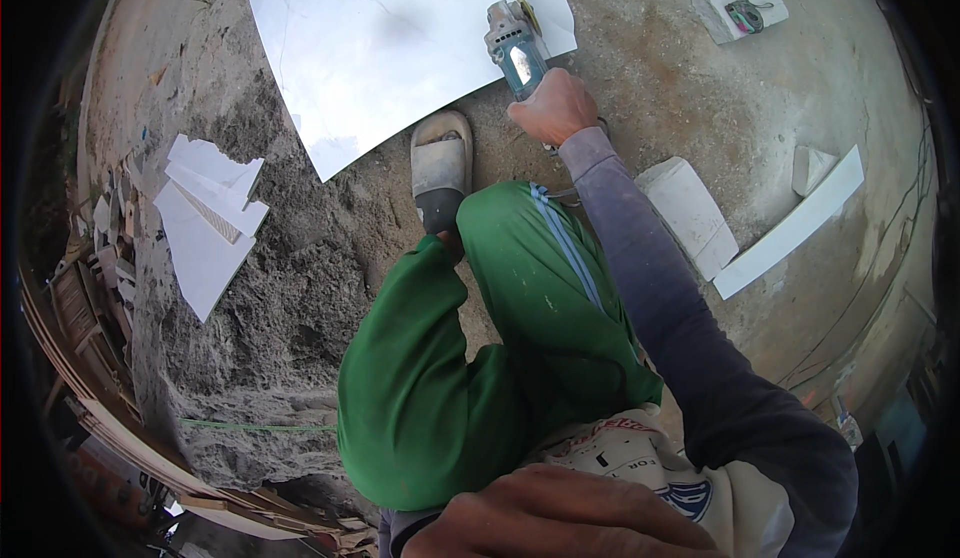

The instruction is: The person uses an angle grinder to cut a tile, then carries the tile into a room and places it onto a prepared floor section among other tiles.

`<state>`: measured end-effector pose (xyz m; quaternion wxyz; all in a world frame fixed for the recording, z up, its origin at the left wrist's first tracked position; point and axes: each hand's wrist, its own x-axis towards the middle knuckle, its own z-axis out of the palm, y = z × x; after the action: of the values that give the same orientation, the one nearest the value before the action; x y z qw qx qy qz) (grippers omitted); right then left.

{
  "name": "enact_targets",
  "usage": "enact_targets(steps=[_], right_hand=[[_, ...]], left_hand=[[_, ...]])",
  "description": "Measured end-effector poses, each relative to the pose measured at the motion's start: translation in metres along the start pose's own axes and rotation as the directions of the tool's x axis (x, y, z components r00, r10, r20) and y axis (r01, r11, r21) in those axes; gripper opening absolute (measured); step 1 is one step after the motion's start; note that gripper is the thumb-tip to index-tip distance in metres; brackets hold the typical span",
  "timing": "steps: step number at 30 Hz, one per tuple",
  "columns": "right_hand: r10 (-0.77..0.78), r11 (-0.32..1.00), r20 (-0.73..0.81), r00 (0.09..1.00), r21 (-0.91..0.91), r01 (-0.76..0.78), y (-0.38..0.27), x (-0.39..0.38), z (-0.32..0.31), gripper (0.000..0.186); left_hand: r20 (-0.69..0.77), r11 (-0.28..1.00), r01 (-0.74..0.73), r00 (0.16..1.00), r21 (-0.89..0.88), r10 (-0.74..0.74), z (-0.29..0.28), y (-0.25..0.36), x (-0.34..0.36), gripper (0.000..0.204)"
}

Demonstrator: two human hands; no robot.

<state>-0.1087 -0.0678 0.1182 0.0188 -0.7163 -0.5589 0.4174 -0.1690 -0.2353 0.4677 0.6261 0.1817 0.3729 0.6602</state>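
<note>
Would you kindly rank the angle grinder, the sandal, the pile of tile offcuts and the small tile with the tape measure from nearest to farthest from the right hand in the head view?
From the right hand:
1. Angle grinder, gripped in it.
2. Sandal, just to its left.
3. Small tile with tape measure, upper right.
4. Pile of tile offcuts, far left.

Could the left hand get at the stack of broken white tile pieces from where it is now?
Probably not without shifting: the left hand rests low near the body, and the stack of broken white tile pieces lies far off, beyond the green-trousered knee.

left hand (560, 518) cut off by lower edge, angle grinder (515, 53) handle hidden under right hand (553, 106)
</note>
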Motion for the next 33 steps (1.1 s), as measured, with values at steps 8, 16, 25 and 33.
enact_targets(steps=[8,16,25,33], right_hand=[[0.005,1.0,0.005,1.0,0.018,-0.005,0.001,-0.004,-0.001,0.04],[0.012,1.0,-0.002,1.0,0.023,-0.012,0.007,-0.014,0.002,0.039],[0.018,0.999,0.037,0.999,0.037,-0.019,0.02,-0.019,0.007,0.042],[-0.022,0.998,-0.154,0.988,0.061,0.031,0.019,-0.022,0.007,0.052]], left_hand=[[0.395,0.993,-0.119,0.912,-0.004,0.111,-0.022,-0.011,0.006,0.058],[0.026,0.995,-0.094,0.995,-0.034,0.095,-0.009,-0.008,-0.011,0.059],[0.125,0.996,-0.081,0.989,-0.024,0.084,-0.02,-0.005,0.006,0.057],[0.122,0.999,-0.018,0.992,0.03,0.014,-0.017,-0.005,0.005,0.055]])
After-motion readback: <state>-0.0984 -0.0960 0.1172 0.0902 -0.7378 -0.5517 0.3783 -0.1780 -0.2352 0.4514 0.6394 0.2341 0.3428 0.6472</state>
